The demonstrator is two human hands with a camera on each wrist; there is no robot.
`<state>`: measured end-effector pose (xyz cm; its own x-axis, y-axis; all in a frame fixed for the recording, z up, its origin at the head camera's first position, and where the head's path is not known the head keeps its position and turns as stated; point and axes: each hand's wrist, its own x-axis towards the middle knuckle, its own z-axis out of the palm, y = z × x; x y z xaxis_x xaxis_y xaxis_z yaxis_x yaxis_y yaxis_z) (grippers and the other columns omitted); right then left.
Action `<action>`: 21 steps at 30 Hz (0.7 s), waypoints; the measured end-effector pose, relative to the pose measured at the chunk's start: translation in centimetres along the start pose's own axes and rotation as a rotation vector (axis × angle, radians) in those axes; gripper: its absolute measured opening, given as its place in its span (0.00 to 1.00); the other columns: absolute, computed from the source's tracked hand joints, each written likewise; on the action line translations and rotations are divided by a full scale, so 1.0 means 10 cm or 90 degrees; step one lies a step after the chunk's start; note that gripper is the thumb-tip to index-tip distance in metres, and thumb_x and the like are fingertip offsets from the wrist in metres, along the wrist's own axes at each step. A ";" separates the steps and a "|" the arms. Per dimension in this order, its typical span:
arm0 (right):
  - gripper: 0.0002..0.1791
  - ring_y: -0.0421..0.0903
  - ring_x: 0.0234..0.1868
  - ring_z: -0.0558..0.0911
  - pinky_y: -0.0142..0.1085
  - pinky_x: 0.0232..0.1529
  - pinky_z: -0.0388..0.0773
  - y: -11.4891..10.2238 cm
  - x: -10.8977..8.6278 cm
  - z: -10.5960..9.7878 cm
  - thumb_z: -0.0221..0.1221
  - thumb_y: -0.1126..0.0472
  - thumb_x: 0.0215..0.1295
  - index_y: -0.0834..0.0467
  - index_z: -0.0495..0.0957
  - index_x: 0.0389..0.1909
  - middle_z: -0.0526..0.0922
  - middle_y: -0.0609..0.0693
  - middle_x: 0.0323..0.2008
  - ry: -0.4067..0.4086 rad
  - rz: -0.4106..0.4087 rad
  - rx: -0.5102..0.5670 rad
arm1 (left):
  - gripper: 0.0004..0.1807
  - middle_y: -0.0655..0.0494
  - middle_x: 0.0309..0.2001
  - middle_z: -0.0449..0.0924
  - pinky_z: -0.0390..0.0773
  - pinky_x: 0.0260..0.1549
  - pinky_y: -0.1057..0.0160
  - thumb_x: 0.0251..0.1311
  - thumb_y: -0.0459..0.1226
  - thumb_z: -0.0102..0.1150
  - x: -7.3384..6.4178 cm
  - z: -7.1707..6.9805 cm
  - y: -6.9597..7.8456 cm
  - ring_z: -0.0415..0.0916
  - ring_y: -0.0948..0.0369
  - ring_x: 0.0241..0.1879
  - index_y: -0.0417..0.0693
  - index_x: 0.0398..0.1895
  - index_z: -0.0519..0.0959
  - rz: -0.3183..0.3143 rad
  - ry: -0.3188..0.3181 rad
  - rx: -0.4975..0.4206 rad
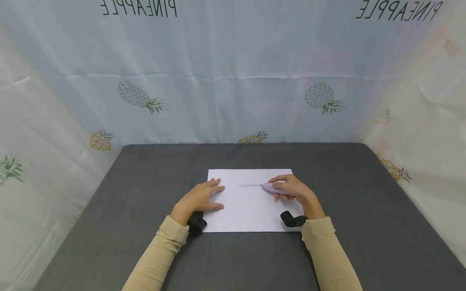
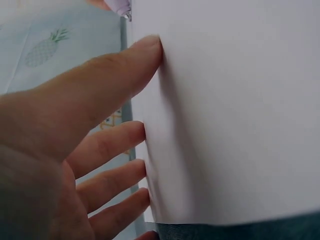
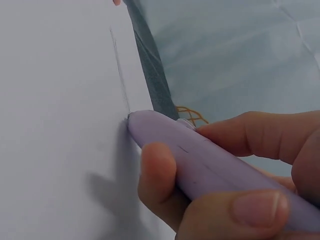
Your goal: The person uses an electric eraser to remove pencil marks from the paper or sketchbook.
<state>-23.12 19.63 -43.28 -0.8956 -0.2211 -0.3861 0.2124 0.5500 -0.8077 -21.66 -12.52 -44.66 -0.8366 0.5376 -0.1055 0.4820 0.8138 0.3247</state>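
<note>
A white sheet of paper (image 1: 240, 214) lies on the dark grey table. My left hand (image 1: 202, 197) rests on its left part with fingers spread; in the left wrist view the thumb (image 2: 135, 60) and fingertips touch the paper. My right hand (image 1: 291, 188) grips a thick lavender utility knife (image 3: 210, 165), with a small pale slider (image 3: 187, 123) on its side. The knife's tip meets the sheet at the right end of a thin double line (image 3: 120, 70), which runs left across the upper half of the paper. The tip itself is mostly hidden in the right wrist view.
The dark grey table (image 1: 145, 178) extends around the paper on all sides. Behind it hangs a pale curtain (image 1: 233, 105) printed with pineapples, and more of this cloth borders both sides. Black wrist cameras (image 1: 292, 219) sit on both wrists, low over the paper's near corners.
</note>
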 end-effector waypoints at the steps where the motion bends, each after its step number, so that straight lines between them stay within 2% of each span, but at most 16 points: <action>1: 0.23 0.37 0.12 0.64 0.28 0.16 0.58 0.00 0.00 0.00 0.49 0.59 0.69 0.63 0.71 0.62 0.81 0.45 0.17 0.000 0.000 -0.002 | 0.35 0.45 0.73 0.62 0.65 0.68 0.44 0.55 0.52 0.66 0.00 0.00 0.00 0.59 0.46 0.73 0.48 0.65 0.72 0.001 0.000 0.000; 11: 0.21 0.37 0.12 0.63 0.27 0.16 0.58 -0.02 -0.01 0.03 0.50 0.58 0.69 0.62 0.73 0.60 0.80 0.45 0.16 0.005 0.015 -0.013 | 0.37 0.45 0.73 0.62 0.64 0.68 0.43 0.54 0.53 0.67 0.02 0.01 0.01 0.58 0.46 0.74 0.47 0.65 0.72 0.001 -0.005 0.002; 16: 0.21 0.37 0.12 0.63 0.27 0.16 0.59 -0.04 0.00 0.03 0.49 0.58 0.69 0.62 0.72 0.60 0.80 0.46 0.17 0.016 0.006 -0.014 | 0.36 0.45 0.73 0.63 0.64 0.68 0.42 0.53 0.52 0.67 0.02 0.00 0.02 0.59 0.46 0.73 0.47 0.65 0.72 -0.002 -0.002 0.002; 21: 0.21 0.37 0.12 0.63 0.27 0.16 0.59 -0.06 0.00 0.02 0.50 0.57 0.69 0.61 0.73 0.59 0.80 0.45 0.16 0.019 0.029 -0.010 | 0.36 0.46 0.73 0.62 0.63 0.69 0.41 0.54 0.52 0.67 0.02 -0.02 0.02 0.58 0.47 0.74 0.48 0.65 0.72 -0.011 -0.007 -0.004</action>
<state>-23.15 19.10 -42.91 -0.8963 -0.1713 -0.4089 0.2474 0.5721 -0.7820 -21.80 -12.32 -44.47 -0.8417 0.5263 -0.1207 0.4665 0.8214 0.3282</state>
